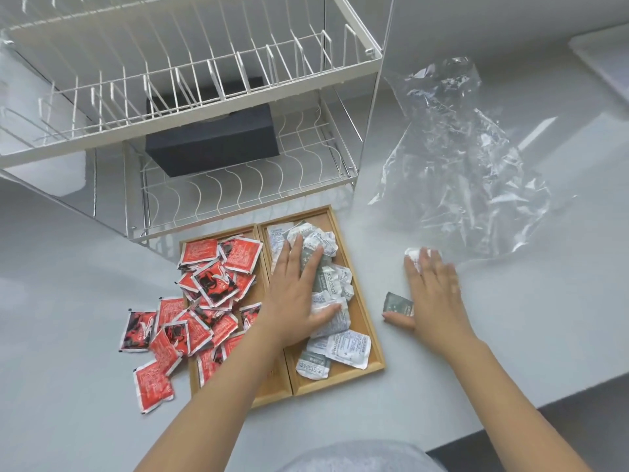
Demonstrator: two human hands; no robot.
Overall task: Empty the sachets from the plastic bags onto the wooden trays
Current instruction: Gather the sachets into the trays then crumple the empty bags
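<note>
Two wooden trays lie side by side on the grey counter. The left tray (272, 390) holds red sachets (218, 284), and several of them spill onto the counter to its left. The right tray (372, 338) holds white and grey-green sachets (347, 349). My left hand (296, 294) lies flat with spread fingers on that pile. My right hand (432, 294) rests flat on the counter to the right of the trays, over a white sachet (413, 255) at its fingertips, with a grey-green sachet (396, 303) by the thumb. A crumpled clear plastic bag (456, 158) lies empty behind it.
A white wire dish rack (204, 80) stands behind the trays, with a dark box (214, 144) on its lower shelf. The counter's front edge (510, 413) runs diagonally at the lower right. A white object (606, 63) sits at the far right edge.
</note>
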